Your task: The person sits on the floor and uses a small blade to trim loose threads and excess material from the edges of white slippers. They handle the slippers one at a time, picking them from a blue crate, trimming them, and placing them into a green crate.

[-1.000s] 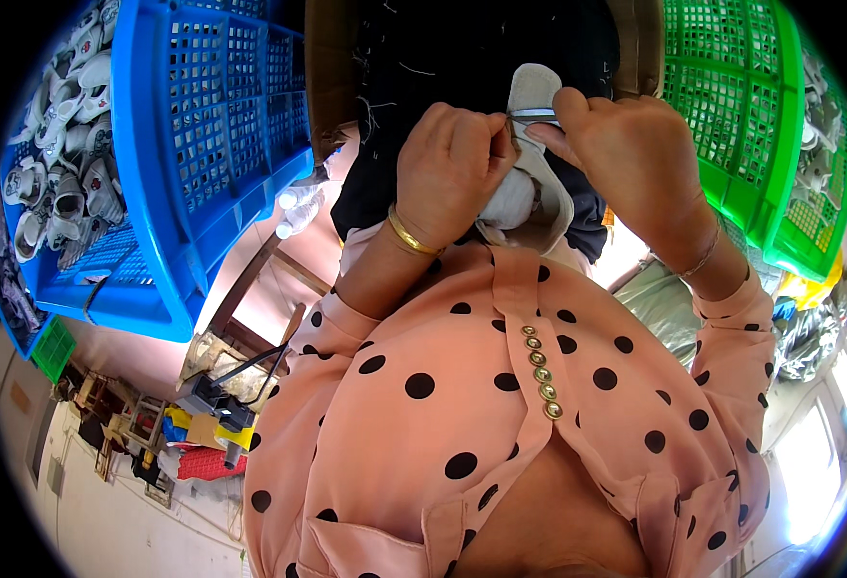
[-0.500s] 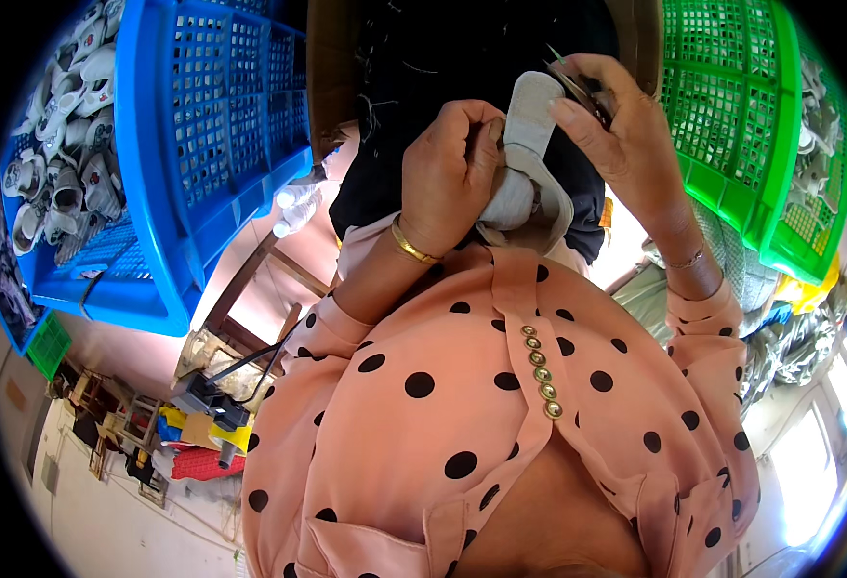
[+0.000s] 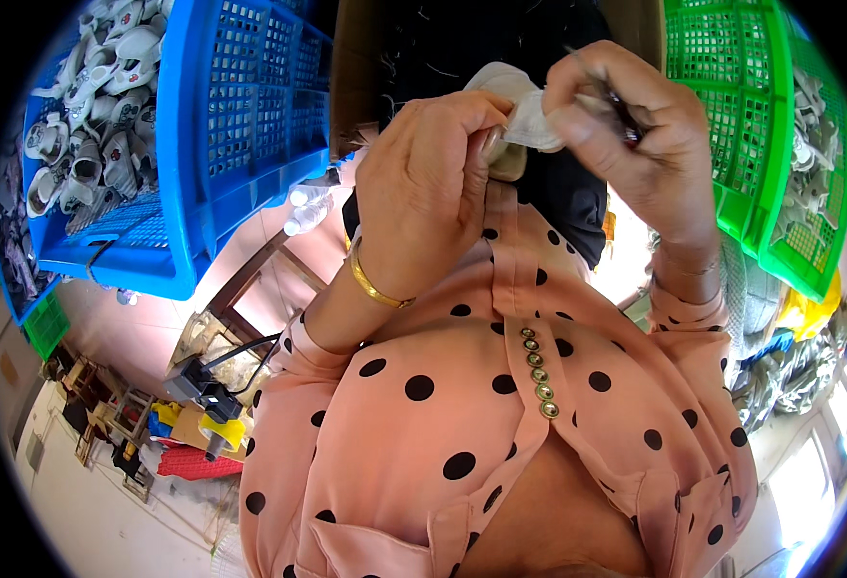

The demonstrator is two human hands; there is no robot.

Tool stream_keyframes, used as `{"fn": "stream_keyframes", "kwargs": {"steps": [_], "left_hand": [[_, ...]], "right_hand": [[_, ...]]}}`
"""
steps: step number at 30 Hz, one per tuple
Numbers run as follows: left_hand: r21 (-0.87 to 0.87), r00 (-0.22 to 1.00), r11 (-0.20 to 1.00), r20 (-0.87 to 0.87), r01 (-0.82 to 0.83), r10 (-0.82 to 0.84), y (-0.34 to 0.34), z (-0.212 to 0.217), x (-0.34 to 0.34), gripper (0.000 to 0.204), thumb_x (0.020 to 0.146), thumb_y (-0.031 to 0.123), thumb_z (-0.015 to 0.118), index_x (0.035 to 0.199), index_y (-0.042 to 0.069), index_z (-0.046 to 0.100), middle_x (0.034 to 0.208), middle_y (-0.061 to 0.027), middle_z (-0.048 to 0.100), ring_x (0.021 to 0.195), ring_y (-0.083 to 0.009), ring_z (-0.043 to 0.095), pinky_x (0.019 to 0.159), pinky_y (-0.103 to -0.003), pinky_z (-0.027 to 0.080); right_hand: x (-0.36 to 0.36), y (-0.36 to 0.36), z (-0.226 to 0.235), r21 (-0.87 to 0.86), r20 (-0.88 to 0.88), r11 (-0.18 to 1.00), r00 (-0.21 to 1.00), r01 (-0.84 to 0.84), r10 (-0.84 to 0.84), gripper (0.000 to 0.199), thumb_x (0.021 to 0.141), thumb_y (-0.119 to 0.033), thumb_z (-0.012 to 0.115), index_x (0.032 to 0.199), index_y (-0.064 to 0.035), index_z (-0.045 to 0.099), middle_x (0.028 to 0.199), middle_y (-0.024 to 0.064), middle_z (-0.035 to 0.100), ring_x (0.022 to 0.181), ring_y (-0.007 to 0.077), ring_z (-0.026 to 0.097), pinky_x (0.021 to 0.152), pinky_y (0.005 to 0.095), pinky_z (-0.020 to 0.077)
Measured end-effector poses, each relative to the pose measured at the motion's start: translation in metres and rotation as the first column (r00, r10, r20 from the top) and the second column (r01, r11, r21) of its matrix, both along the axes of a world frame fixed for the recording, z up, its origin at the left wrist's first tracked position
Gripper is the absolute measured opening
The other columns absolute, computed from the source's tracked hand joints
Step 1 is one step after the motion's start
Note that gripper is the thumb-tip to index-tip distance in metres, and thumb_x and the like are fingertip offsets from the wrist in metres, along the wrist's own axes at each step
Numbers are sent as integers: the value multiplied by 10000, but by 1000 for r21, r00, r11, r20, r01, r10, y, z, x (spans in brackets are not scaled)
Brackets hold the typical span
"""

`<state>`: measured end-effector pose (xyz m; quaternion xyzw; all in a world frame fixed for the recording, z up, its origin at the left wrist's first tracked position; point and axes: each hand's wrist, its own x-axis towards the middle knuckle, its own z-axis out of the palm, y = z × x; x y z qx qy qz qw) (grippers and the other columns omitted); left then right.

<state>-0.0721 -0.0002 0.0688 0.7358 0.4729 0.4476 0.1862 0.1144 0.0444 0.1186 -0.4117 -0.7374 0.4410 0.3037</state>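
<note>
Between my hands, above my dark-covered lap, is a small white shoe upper (image 3: 536, 125), its pale strap end stretched across the gap. My left hand (image 3: 422, 173) is closed on it, thumb and finger pinching the edge; the palm side hides part of the upper. In my curled right hand (image 3: 669, 140) sit small metal thread snips (image 3: 624, 118), dark and blurred, mostly covered by the fingers. The right thumb and fingertips also touch the strap's right end.
On the left, a blue plastic crate (image 3: 178, 193) holds many similar white uppers (image 3: 105, 106). A green crate (image 3: 775, 183) with more uppers stands at the right. A cardboard box edge (image 3: 356, 87) is ahead, and a black plug block (image 3: 202, 385) hangs at lower left.
The upper has been turned, its strap now lying sideways rather than upright. My left hand has rolled over it, and my right has come in and closed at the strap's end.
</note>
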Motion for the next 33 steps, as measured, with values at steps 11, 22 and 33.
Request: {"fn": "stream_keyframes", "kwargs": {"steps": [11, 22, 33], "left_hand": [[39, 996, 996, 34, 86, -88, -12, 14, 22, 135, 818, -34, 610, 927, 37, 574, 1080, -145, 642, 964, -346, 608, 822, -375, 478], [-690, 924, 677, 381, 256, 39, -22, -43, 41, 120, 917, 76, 599, 968, -29, 626, 971, -84, 666, 808, -115, 614, 742, -239, 491], [-676, 954, 709, 300, 201, 16, -10, -46, 44, 123, 908, 99, 616, 946, -17, 634, 828, -101, 685, 738, -149, 663, 679, -236, 505]], "right_hand": [[40, 27, -9, -396, -407, 884, 910, -249, 74, 246, 794, 83, 600, 1030, 23, 562, 891, 13, 580, 735, 19, 524, 631, 154, 380], [59, -16, -88, 218, 435, 961, 864, 171, -252, 266, 888, -258, 667, 1020, -52, 563, 745, 62, 621, 620, 178, 613, 576, 273, 475], [67, -49, -58, 400, 753, 894, 629, -203, -194, 432, 851, -491, 602, 714, -107, 459, 514, 41, 490, 485, 215, 559, 484, 304, 427]]}}
